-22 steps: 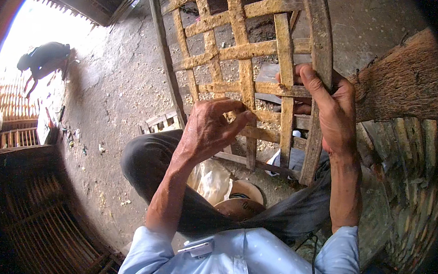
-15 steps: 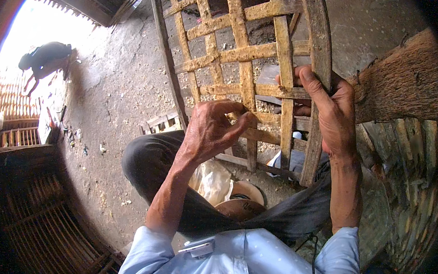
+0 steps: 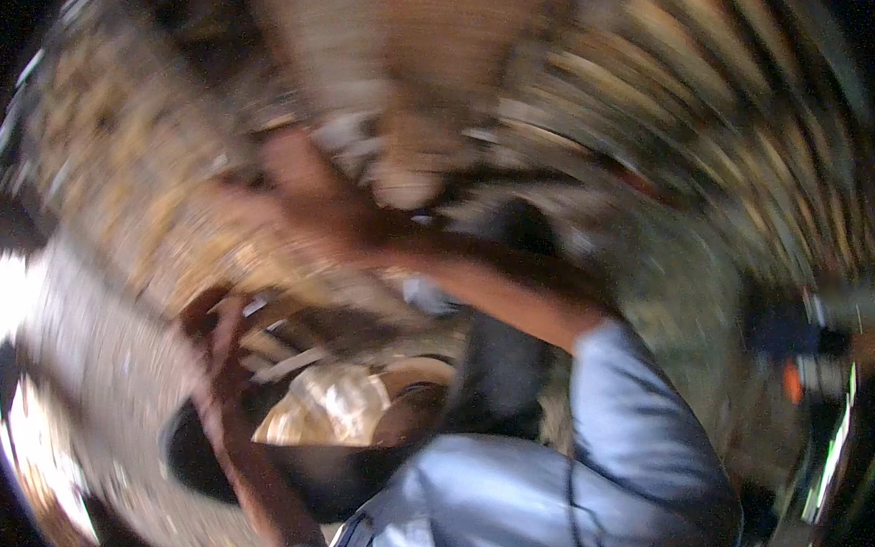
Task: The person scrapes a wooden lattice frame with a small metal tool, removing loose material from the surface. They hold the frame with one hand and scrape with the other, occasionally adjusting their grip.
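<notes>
Everything is smeared by fast motion. My left hand (image 3: 215, 335) is at the lower edge of a blurred, yellowish woven lattice panel (image 3: 148, 181), whose wooden frame showed clearly half a second ago. Stretched far across to the left, my right hand (image 3: 308, 180) lies over the upper right part of that yellowish blur. The fingers of both hands are too smeared to show whether they grip the panel. Between my legs sit a pale, crumpled plastic bag (image 3: 329, 404) and a round brown object (image 3: 414, 412) beside it.
A brown fibrous bundle (image 3: 437, 43) stands upright beyond my right hand. Long strips (image 3: 683, 108), perhaps bamboo, fill the far right. Bright light enters at the left edge, beside grey floor (image 3: 85, 302). A small orange thing (image 3: 793, 381) shows at the right rim.
The view has swung to the right. My right arm now reaches across to the left, and the panel appears farther left, blurred. The person at the far left is no longer distinguishable.
</notes>
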The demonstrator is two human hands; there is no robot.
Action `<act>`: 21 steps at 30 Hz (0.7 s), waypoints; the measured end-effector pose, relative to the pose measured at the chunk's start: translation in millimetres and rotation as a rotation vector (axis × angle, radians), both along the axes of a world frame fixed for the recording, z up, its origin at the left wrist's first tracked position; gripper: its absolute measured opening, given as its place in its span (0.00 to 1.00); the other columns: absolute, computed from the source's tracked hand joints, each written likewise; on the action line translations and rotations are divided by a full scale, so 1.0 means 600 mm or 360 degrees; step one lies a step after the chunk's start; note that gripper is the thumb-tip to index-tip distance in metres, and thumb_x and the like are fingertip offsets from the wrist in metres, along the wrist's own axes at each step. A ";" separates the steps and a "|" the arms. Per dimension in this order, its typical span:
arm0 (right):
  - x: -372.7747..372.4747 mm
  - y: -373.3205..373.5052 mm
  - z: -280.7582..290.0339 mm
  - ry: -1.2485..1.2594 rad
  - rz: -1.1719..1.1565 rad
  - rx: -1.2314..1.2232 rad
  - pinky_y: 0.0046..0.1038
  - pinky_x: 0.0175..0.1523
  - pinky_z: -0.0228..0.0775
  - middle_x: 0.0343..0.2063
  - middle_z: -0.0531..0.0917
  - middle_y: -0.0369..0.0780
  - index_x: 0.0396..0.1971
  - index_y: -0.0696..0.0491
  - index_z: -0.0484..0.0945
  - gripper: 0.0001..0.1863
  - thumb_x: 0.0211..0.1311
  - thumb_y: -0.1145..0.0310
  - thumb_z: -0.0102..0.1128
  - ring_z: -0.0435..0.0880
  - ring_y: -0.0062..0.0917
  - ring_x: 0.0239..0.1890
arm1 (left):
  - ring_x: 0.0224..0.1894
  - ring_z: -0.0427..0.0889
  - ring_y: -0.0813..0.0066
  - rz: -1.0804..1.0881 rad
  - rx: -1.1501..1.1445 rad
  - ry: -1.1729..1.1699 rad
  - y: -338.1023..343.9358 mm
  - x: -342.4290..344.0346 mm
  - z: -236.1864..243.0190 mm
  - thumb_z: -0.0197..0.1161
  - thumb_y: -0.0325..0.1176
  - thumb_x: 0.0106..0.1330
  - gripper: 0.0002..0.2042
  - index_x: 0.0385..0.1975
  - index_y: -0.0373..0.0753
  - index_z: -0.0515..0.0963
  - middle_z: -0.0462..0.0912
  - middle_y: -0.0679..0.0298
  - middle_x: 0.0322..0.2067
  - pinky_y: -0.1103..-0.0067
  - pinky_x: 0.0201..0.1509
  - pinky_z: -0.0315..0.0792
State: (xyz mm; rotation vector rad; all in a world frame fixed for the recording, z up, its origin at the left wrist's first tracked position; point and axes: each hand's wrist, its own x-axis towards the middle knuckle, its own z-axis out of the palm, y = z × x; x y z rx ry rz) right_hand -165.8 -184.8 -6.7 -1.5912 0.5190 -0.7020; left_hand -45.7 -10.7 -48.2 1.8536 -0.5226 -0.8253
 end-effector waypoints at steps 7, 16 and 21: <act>0.127 -0.027 -0.094 -0.0100 -0.0496 -0.0825 0.47 0.31 0.69 0.18 0.76 0.58 0.16 0.66 0.74 0.25 0.44 0.54 0.68 0.78 0.53 0.23 | 0.34 0.83 0.71 -0.0429 0.0083 -0.0383 -0.029 0.010 -0.019 0.65 0.40 0.63 0.18 0.45 0.31 0.79 0.84 0.56 0.34 0.75 0.36 0.77; 0.123 -0.032 -0.069 -0.0114 -0.0544 -0.0733 0.42 0.20 0.61 0.11 0.74 0.50 0.07 0.59 0.70 0.20 0.39 0.57 0.62 0.71 0.43 0.13 | 0.32 0.84 0.73 -0.0589 0.0108 -0.0427 -0.044 -0.019 -0.011 0.63 0.39 0.66 0.16 0.43 0.31 0.80 0.84 0.58 0.32 0.77 0.34 0.77; 0.113 -0.040 -0.088 -0.0357 -0.0451 -0.0752 0.39 0.30 0.72 0.19 0.79 0.52 0.20 0.64 0.76 0.23 0.46 0.55 0.66 0.79 0.45 0.22 | 0.31 0.84 0.74 -0.0473 0.0089 -0.0414 -0.023 0.005 0.007 0.61 0.39 0.68 0.16 0.42 0.30 0.80 0.84 0.59 0.31 0.78 0.33 0.77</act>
